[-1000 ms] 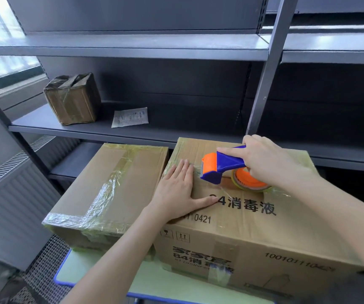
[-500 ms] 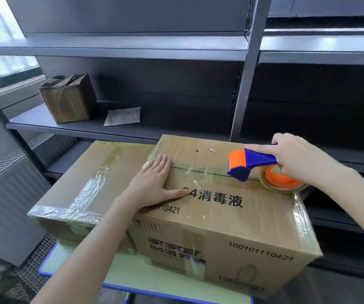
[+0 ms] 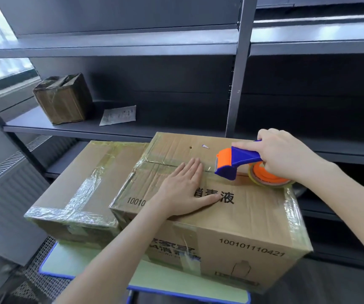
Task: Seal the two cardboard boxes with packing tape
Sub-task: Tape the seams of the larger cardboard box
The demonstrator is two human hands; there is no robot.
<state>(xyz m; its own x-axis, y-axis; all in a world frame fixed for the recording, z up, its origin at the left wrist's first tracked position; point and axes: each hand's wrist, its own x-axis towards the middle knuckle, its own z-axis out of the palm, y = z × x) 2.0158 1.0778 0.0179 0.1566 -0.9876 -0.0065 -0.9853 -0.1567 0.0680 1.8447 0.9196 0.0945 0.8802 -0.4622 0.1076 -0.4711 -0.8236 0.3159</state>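
Observation:
Two cardboard boxes stand side by side on a green table. The left box (image 3: 84,189) carries wrinkled clear tape across its top. The larger right box (image 3: 247,218) has black printed characters and a strip of tape along its top seam. My left hand (image 3: 183,189) lies flat, fingers straight, pressing on the right box's top. My right hand (image 3: 286,156) grips the blue handle of an orange and blue tape dispenser (image 3: 238,163), whose roll rests on the box top near its right end.
The green table (image 3: 71,260) has a blue edge. Dark metal shelving (image 3: 176,47) runs behind the boxes; a small taped box (image 3: 62,99) and a paper slip (image 3: 118,115) lie on its shelf. A grey radiator (image 3: 3,194) stands at left.
The right hand has drawn the dispenser rightward along the top seam of the right box. The left hand has slid right along the box top, following the tape.

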